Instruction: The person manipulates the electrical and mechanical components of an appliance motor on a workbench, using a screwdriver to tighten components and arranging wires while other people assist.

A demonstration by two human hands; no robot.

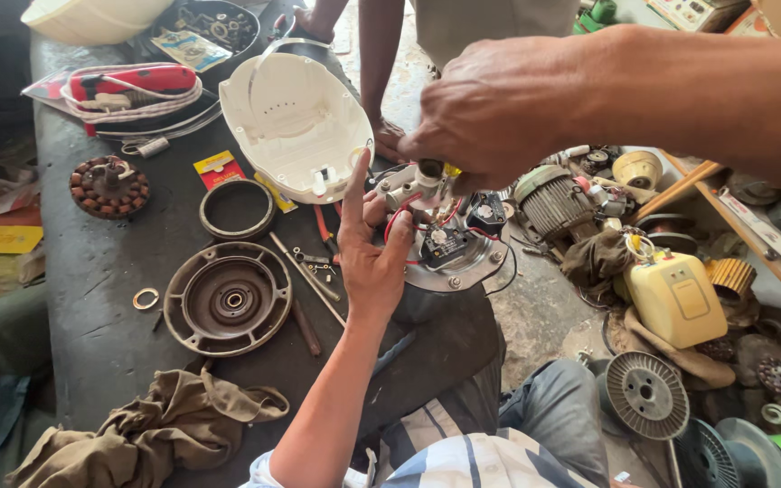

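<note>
A fan motor assembly (459,258) with a round metal plate, red wires and black boxes rests at the edge of the dark workbench (92,271), above my knee. My left hand (368,248) reaches up from below and grips its side by the red wires, index finger pointing up against a white plastic housing (296,122). My right hand (490,113) comes from the upper right and pinches the short metal shaft (430,172) on top of the motor.
On the bench lie a round metal motor cover (228,298), a dark ring (237,208), a wound stator (108,185), a screwdriver (307,276), a brown rag (155,425). Another person's hand (389,140) rests beyond. Motor parts and a yellow canister (675,298) crowd the floor.
</note>
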